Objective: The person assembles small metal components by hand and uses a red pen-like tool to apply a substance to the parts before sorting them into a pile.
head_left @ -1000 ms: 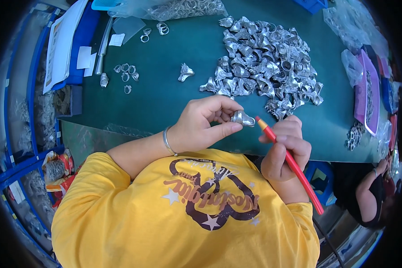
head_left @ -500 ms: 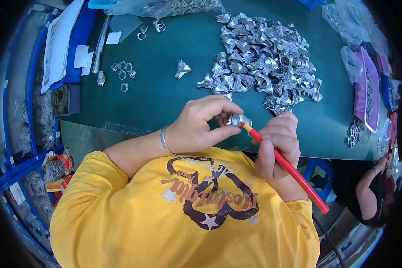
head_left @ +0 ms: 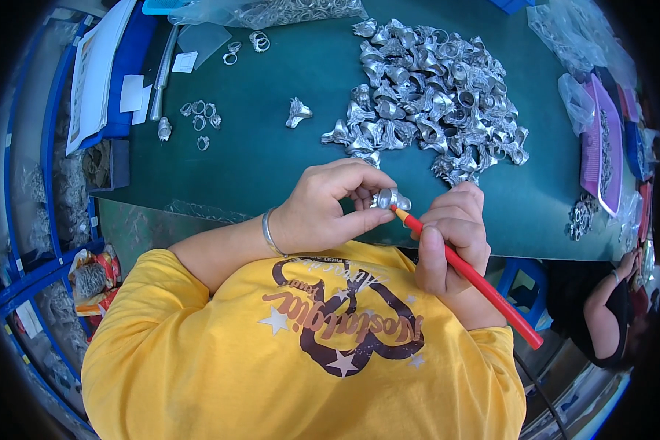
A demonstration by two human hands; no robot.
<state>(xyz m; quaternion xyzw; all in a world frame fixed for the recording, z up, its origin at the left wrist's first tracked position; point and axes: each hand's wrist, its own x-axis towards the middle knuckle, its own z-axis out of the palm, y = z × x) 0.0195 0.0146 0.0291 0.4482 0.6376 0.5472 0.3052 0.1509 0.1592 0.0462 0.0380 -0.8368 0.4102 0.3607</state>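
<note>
Between the thumb and fingers of my left hand [head_left: 341, 198] is a silver-coloured metal ring [head_left: 389, 199], held just over the near edge of the green table. My right hand [head_left: 455, 238] grips a red pencil [head_left: 484, 286], its sharpened tip at the ring's near side. Whether the tip presses on the metal I cannot tell. Beyond my hands lies a large heap of chunky silver rings [head_left: 436, 95]. One ring [head_left: 298, 112] sits apart, left of the heap.
Several smaller rings [head_left: 200, 117] lie at the left, near a metal rod [head_left: 165, 73] and paper slips. A plastic bag of rings [head_left: 293, 11] is at the back. A purple basket [head_left: 590, 165] stands at the right edge. At far right, another person's arm [head_left: 603, 315] shows.
The pencil tip and the ring have shifted very slightly left. Both hands keep their grips, and the rings on the table stay in place.
</note>
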